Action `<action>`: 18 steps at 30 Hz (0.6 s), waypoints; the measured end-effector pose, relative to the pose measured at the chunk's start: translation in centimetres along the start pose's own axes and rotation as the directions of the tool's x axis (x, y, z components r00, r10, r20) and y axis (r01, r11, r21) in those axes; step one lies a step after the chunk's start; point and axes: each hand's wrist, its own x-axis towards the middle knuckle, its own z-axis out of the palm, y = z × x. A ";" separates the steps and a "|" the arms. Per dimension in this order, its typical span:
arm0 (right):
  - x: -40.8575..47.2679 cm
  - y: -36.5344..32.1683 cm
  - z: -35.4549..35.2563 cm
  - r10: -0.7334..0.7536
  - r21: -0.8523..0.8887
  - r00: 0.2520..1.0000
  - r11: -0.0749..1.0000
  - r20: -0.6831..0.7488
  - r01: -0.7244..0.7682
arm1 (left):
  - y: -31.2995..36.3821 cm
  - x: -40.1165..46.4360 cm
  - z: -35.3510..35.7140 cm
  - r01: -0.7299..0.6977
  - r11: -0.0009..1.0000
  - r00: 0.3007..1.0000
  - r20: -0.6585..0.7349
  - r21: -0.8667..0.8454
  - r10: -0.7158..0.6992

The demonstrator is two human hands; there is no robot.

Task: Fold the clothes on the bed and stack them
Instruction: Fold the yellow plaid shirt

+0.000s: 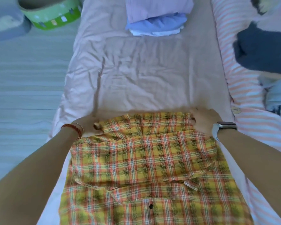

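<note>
Gripping far edge of plaid shirt (pixel 146 159) on bed (pixel 136 75): my left hand (pixel 88 127) and right hand (pixel 203 120) each pinch one corner.

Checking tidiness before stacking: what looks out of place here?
Unfolded dark and light-blue clothes lie heaped at the bed's right edge, apart from the folded stack. The plaid shirt is mid-fold.

both hands (pixel 88 127) gripping plaid shirt (pixel 146 159), bed (pixel 136 70)
</note>
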 end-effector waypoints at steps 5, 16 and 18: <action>-0.8 -0.6 -2.3 0.043 -0.073 0.993 0.996 -0.110 -0.051 | 1.4 -1.7 -2.0 0.034 0.999 0.982 -0.185 0.030 -0.028; -6.5 0.0 -6.4 0.118 0.074 0.802 0.993 -0.586 -0.091 | 1.6 -8.3 -4.8 -0.184 0.957 0.461 -0.840 0.224 0.286; -9.8 -0.5 -4.3 0.080 0.084 0.764 0.996 -0.640 -0.033 | 0.9 -10.8 -1.9 -0.217 0.944 0.476 -0.818 0.247 0.324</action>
